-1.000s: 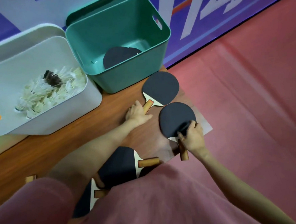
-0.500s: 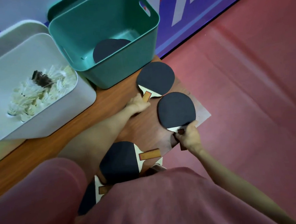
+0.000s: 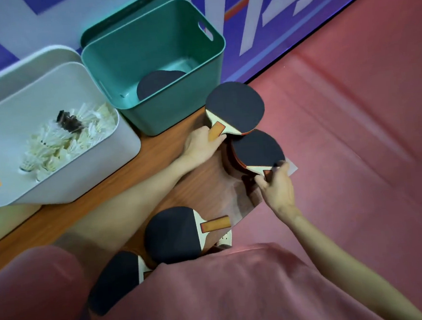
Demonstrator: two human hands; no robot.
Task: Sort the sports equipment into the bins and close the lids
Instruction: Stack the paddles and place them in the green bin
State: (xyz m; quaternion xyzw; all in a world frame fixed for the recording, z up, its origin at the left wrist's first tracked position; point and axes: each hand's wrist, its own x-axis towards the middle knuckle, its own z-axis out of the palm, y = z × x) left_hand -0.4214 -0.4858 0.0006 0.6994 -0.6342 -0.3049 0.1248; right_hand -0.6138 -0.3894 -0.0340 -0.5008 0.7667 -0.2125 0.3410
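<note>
My left hand (image 3: 202, 145) grips the orange handle of a black table tennis paddle (image 3: 235, 106), lifted beside the green bin (image 3: 199, 104). My right hand (image 3: 276, 184) pinches the handle of a second black paddle (image 3: 258, 151), raised and tilted over the table's right corner. The green bin stands open with a dark paddle (image 3: 158, 82) lying inside. Two more paddles lie on the wooden table (image 3: 80, 206) near my body: one with its handle pointing right (image 3: 173, 234), another partly under my shirt (image 3: 115, 280).
An open white bin (image 3: 116, 153) at the left holds several white shuttlecocks (image 3: 68, 137). The bins' lids lean behind them against a blue and white wall banner. Red floor lies to the right of the table.
Both paddles have come up off the table: the left one rose toward the green bin, the right one lifted and tilted. My right hand shifted to the handle's end.
</note>
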